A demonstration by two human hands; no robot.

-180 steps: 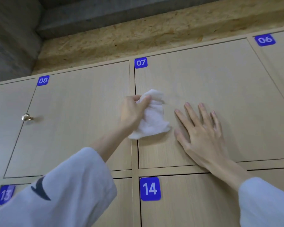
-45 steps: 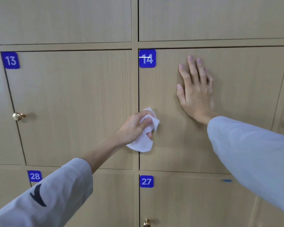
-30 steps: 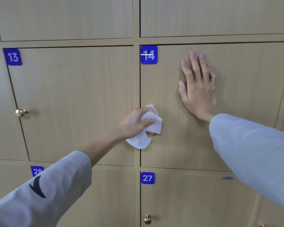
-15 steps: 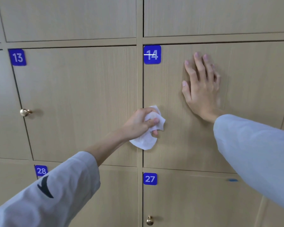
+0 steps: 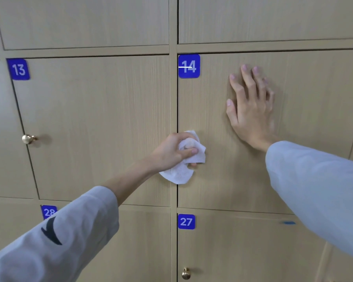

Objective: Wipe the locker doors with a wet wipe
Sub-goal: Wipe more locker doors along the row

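At the left edge, the pale wood-grain door 13 [image 5: 94,127] carries a square blue label and a round brass knob [image 5: 29,138]. Below it, the 28 label [image 5: 48,211] is half hidden behind a grey sleeve [image 5: 55,237]. At centre, the left hand [image 5: 171,152] grips a crumpled white wet wipe [image 5: 183,169], fingers curled round it, pressing it on the left edge of door 14 [image 5: 314,119]; the wipe bulges below and right of the fingers. At upper right, the right hand [image 5: 251,106] lies flat on door 14, fingers straight. Door 27 [image 5: 243,251] sits lower right, cut off by the frame.
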